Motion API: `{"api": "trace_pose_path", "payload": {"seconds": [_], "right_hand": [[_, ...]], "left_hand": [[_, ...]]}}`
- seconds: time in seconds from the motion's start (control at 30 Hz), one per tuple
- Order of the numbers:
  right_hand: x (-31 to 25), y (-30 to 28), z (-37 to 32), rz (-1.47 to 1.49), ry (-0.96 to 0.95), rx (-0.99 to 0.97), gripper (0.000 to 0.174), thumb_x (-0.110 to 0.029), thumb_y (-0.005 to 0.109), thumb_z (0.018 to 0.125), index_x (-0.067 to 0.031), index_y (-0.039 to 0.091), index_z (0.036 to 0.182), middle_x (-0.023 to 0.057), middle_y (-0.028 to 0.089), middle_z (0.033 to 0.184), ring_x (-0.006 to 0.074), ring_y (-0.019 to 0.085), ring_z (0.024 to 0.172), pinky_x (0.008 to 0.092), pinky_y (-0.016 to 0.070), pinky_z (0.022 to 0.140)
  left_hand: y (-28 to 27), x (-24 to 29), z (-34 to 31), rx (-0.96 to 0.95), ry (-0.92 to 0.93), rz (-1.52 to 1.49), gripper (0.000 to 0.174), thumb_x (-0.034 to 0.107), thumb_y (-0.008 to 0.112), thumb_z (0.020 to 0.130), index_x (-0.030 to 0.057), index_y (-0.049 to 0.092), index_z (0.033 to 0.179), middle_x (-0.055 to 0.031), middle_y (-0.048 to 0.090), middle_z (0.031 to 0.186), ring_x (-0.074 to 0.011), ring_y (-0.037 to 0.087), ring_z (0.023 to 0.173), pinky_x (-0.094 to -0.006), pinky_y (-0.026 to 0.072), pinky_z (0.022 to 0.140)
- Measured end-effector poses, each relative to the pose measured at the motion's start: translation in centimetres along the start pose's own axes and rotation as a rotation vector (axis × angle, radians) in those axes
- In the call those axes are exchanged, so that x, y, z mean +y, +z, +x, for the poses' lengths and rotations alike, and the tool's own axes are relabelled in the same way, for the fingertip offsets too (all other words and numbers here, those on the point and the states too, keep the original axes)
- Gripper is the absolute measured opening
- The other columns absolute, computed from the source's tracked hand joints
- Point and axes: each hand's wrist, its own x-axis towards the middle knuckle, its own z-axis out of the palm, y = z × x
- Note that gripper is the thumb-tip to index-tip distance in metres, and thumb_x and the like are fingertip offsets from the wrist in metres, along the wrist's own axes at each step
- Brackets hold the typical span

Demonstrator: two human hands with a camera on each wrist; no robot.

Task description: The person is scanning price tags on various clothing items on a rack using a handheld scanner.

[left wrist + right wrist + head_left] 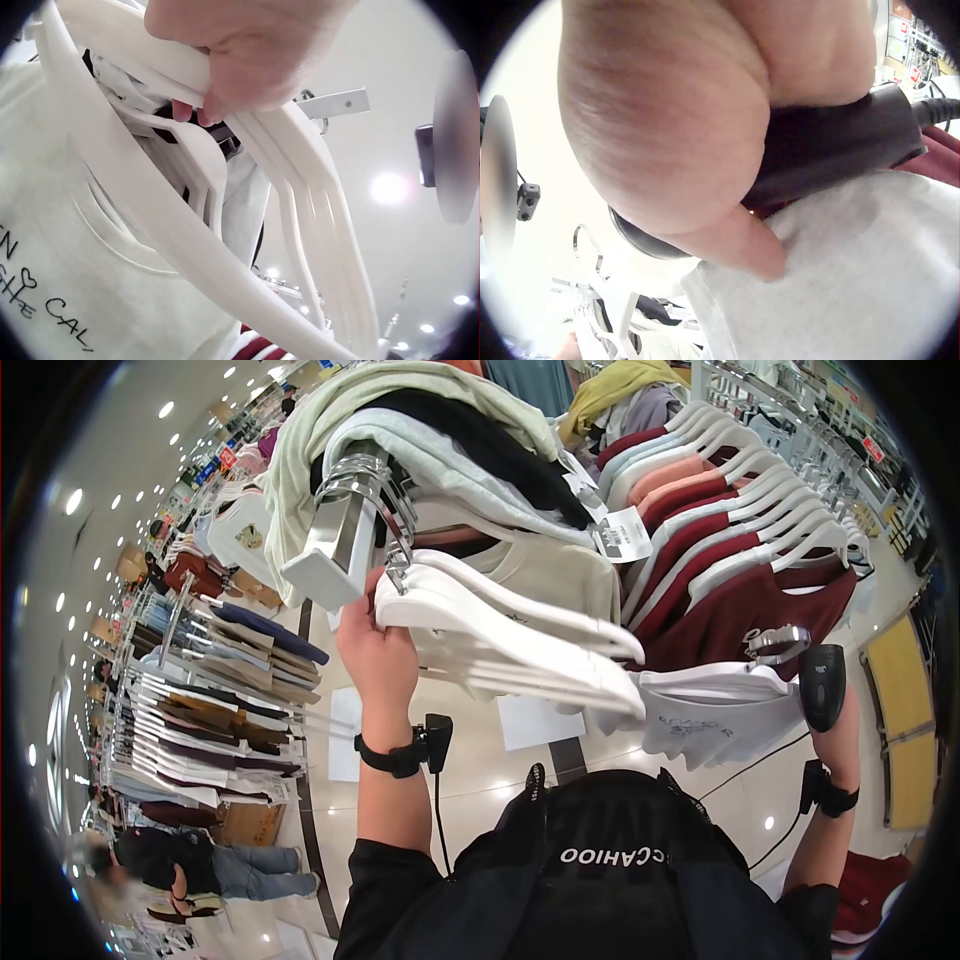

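At the end of the metal rail, my left hand grips several white plastic hangers near their hooks. In the left wrist view its fingers curl over the tops of the hangers. A cream shirt with black lettering hangs beside them. On the right, my right hand holds a corded black barcode scanner. One fingertip of this hand touches a light grey shirt. That shirt is on a white hanger with its hook close to the scanner.
Folded clothes lie over the rail, and a white tag hangs there. Maroon, grey and pink tops hang on white hangers behind. Another full clothes rack is at left, with a person near it. A yellow panel stands at right.
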Motion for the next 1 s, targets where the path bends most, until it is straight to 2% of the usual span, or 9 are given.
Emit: {"api": "trace_pose_path", "payload": {"seconds": [0.27,0.33,0.4,0.53,0.6,0.67,0.93,0.97,1.0], "right_hand": [[-5.3,2.0,4.7,0.084,-0.102,0.007,0.031,0.001,0.074,0.078,0.0005,0.062,0.107,0.0106,0.067,0.095,0.0246,0.062,0.086,0.0352,0.0492,0.083],[-7.9,3.0,6.4,0.107,-0.179,-0.032,0.031,0.001,0.073,0.078,0.0008,0.062,0.107,0.0116,0.067,0.094,0.0241,0.062,0.085,0.0343,0.0492,0.082],[-10.9,4.4,7.7,0.203,-0.233,-0.006,0.031,0.005,0.062,0.079,0.0017,0.063,0.110,0.0132,0.070,0.091,0.0229,0.062,0.079,0.0309,0.0494,0.080],[-15.2,6.6,11.6,0.287,-0.381,-0.052,0.029,-0.002,0.070,0.080,0.0014,0.064,0.108,0.0131,0.070,0.095,0.0222,0.064,0.082,0.0328,0.0500,0.081],[-17.5,7.3,13.3,0.228,-0.374,-0.090,0.031,-0.006,0.074,0.079,0.0009,0.064,0.108,0.0138,0.070,0.096,0.0249,0.066,0.085,0.0338,0.0505,0.081],[-18.7,8.9,15.0,0.224,-0.458,-0.078,0.032,-0.007,0.075,0.079,0.0006,0.064,0.108,0.0145,0.070,0.097,0.0272,0.067,0.088,0.0350,0.0509,0.081],[-22.9,12.8,17.6,0.258,-0.539,-0.214,0.031,-0.005,0.071,0.079,0.0002,0.063,0.108,0.0175,0.069,0.096,0.0334,0.066,0.090,0.0372,0.0514,0.082],[-23.1,13.2,17.7,0.261,-0.552,-0.217,0.030,-0.005,0.068,0.080,-0.0005,0.063,0.110,0.0189,0.070,0.096,0.0355,0.067,0.092,0.0374,0.0516,0.082],[-22.9,13.8,18.1,0.258,-0.555,-0.223,0.030,-0.005,0.068,0.080,-0.0005,0.063,0.110,0.0189,0.070,0.096,0.0355,0.067,0.092,0.0374,0.0516,0.082]], "left_hand": [[-1.7,1.1,-2.6,-0.068,-0.019,-0.149,0.031,-0.007,0.059,0.088,-0.0049,0.059,0.119,-0.0122,0.067,0.107,-0.0159,0.064,0.096,-0.0274,0.0500,0.086],[-2.0,2.0,-2.9,-0.080,-0.005,-0.034,0.033,-0.006,0.061,0.088,-0.0047,0.058,0.120,-0.0122,0.067,0.106,-0.0167,0.065,0.096,-0.0283,0.0509,0.085],[-2.1,1.8,-3.3,-0.063,-0.008,-0.053,0.033,-0.006,0.061,0.088,-0.0044,0.059,0.120,-0.0124,0.067,0.106,-0.0173,0.066,0.096,-0.0289,0.0514,0.085],[-2.0,1.5,-3.9,-0.038,-0.004,-0.048,0.035,-0.006,0.062,0.087,-0.0039,0.058,0.122,-0.0136,0.068,0.106,-0.0197,0.067,0.097,-0.0300,0.0525,0.085],[-2.0,1.7,-4.0,-0.045,0.018,-0.011,0.037,-0.006,0.061,0.087,-0.0032,0.058,0.123,-0.0146,0.068,0.106,-0.0211,0.067,0.097,-0.0307,0.0530,0.085],[-1.9,1.6,-4.3,-0.102,-0.037,-0.079,0.037,-0.003,0.060,0.090,-0.0049,0.053,0.126,-0.0101,0.066,0.109,-0.0158,0.063,0.098,-0.0277,0.0491,0.089],[-2.3,1.7,-4.0,-0.182,-0.027,-0.058,0.043,-0.006,0.063,0.086,-0.0018,0.055,0.129,-0.0124,0.066,0.116,-0.0183,0.064,0.106,-0.0301,0.0495,0.092],[-2.1,1.5,-4.0,-0.165,-0.017,-0.083,0.047,-0.004,0.065,0.081,0.0012,0.056,0.127,-0.0139,0.063,0.115,-0.0269,0.065,0.101,-0.0343,0.0521,0.088],[-2.1,1.4,-3.9,-0.160,-0.023,-0.084,0.047,-0.004,0.065,0.081,0.0012,0.056,0.127,-0.0139,0.063,0.115,-0.0269,0.065,0.101,-0.0343,0.0521,0.088]]}}
